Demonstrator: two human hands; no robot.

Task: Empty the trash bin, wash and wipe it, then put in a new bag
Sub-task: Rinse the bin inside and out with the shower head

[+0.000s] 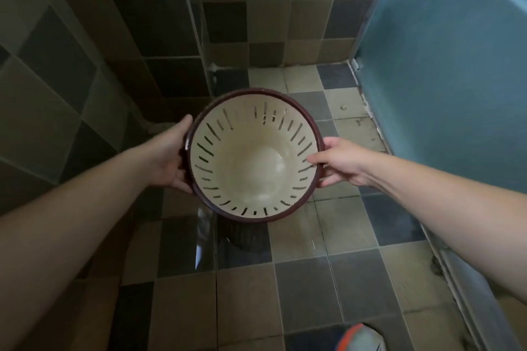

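The trash bin is round, cream inside with dark slots in its wall and a dark red rim. It has nothing inside and no bag. I hold it upright above the tiled floor, its mouth facing me. My left hand grips the rim on the left side. My right hand grips the rim on the right, thumb over the edge into the bin.
The checkered floor tiles look wet and shiny under the bin. A tiled wall corner with a glass panel edge rises behind. A blue wall stands on the right. A shoe tip shows at the bottom.
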